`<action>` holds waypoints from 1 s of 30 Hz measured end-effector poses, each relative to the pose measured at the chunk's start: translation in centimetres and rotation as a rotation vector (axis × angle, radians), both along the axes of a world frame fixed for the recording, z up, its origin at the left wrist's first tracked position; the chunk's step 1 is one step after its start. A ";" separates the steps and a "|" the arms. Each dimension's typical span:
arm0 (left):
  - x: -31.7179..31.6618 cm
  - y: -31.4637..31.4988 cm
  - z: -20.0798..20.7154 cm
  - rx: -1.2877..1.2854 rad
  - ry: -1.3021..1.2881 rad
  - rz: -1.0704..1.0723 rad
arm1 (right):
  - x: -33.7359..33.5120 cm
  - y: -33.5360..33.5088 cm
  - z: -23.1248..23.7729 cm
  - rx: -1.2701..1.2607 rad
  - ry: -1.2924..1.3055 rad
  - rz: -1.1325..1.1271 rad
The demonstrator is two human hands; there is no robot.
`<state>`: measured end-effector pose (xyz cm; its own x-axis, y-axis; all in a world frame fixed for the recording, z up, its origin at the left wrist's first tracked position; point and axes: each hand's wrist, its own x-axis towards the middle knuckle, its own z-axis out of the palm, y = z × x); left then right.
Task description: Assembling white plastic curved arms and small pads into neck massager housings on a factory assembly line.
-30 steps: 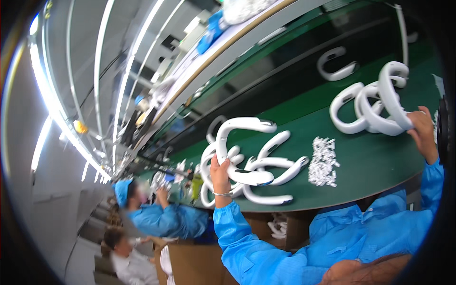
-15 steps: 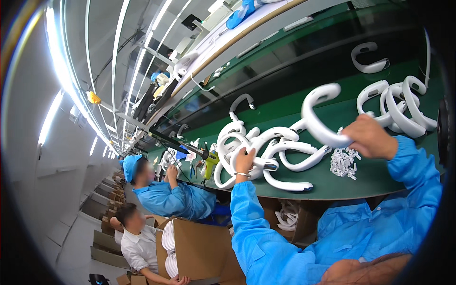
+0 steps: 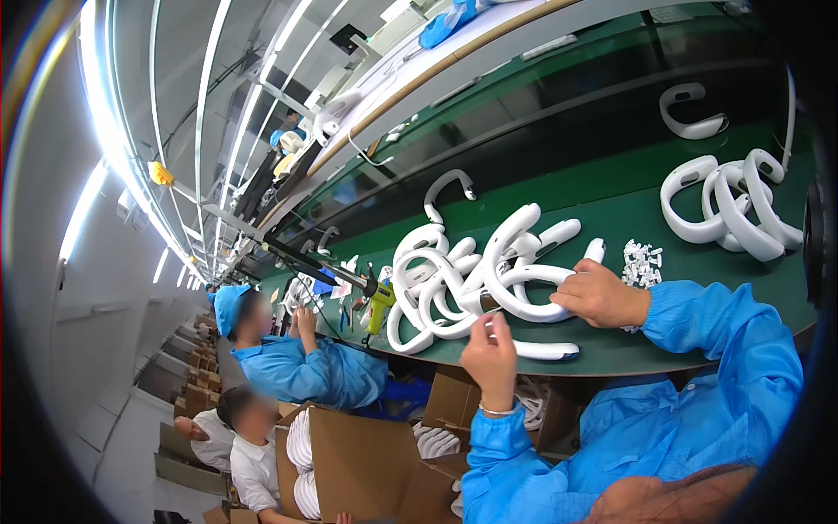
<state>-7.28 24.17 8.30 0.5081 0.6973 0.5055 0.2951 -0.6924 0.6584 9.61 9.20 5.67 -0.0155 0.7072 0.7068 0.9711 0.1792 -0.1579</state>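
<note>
My right hand (image 3: 604, 295) is closed on a white C-shaped plastic neckband (image 3: 499, 266), whose other arm points up and away over the pile. My left hand (image 3: 491, 356) is at the bench edge, close to the lower bend of that band. Its fingertips are pinched together, and whether a small piece sits between them I cannot make out. Under and left of the held band lies a tangled pile of similar white neckbands (image 3: 419, 293). One loose white arm (image 3: 547, 351) lies along the near edge, right of my left hand. Small white plastic parts (image 3: 642, 264) are heaped beyond my right hand.
More neckbands (image 3: 733, 205) lie at the right of the green bench (image 3: 602, 354), with one (image 3: 694, 113) farther back. A yellow-green power screwdriver (image 3: 379, 306) stands left of the pile. Co-workers (image 3: 305, 362) are at the left, near open cardboard boxes (image 3: 358, 463).
My right hand has brought the neckband left and down, to the pile. The left hand has left the pile, coming nearer and to the right, fingers now pinched.
</note>
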 end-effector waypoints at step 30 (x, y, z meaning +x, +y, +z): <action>29.4 30.4 4.2 0.487 0.972 0.184 | 6.3 6.9 -0.4 -0.292 0.046 0.208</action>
<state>22.10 54.58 12.55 0.7469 0.6381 0.1873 0.6646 -0.7070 -0.2418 15.92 16.10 5.23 -0.1530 0.8647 0.4784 0.9094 0.3127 -0.2743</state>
